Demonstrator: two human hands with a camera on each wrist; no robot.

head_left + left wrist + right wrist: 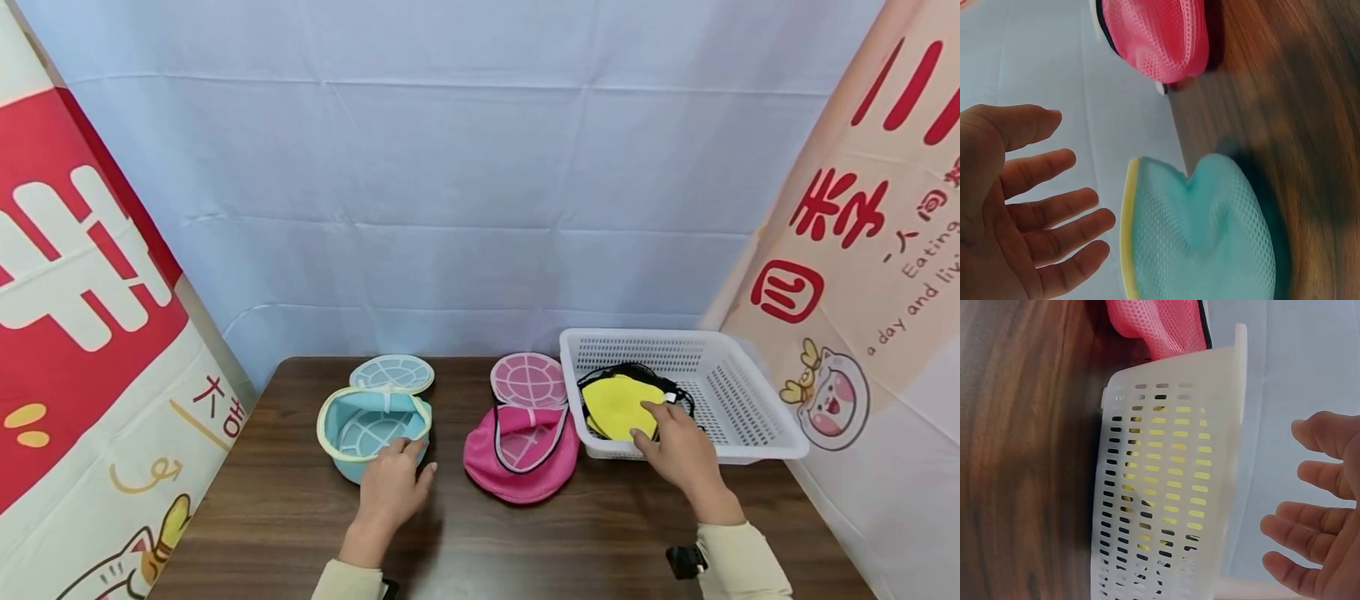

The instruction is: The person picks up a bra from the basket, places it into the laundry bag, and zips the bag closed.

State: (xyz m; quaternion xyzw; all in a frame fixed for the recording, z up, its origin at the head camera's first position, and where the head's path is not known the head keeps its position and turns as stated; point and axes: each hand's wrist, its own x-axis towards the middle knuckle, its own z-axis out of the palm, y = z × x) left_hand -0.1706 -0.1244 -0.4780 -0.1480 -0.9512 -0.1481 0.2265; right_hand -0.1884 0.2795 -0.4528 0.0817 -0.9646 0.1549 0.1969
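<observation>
A teal mesh bag (352, 469) with pale yellow trim stands on the table, its round lid (392, 373) folded back behind it. My left hand (393, 487) is over its front right rim, fingers relaxed and spread; in the left wrist view a gap shows between fingers and bag (1197, 231). At the right, a white plastic basket (757, 433) holds a yellow cloth item (621, 407) with black mesh and cord around it. My right hand (678, 446) hovers at the basket's front edge beside the yellow item, fingers loosely extended. Whether its fingertips touch it I cannot tell.
A pink mesh bag (525, 487) with black trim sits between the teal bag and the basket, its round lid (528, 381) laid back. The brown wooden table (270, 517) ends at a pale cloth backdrop (450, 183). Printed cloths hang at both sides.
</observation>
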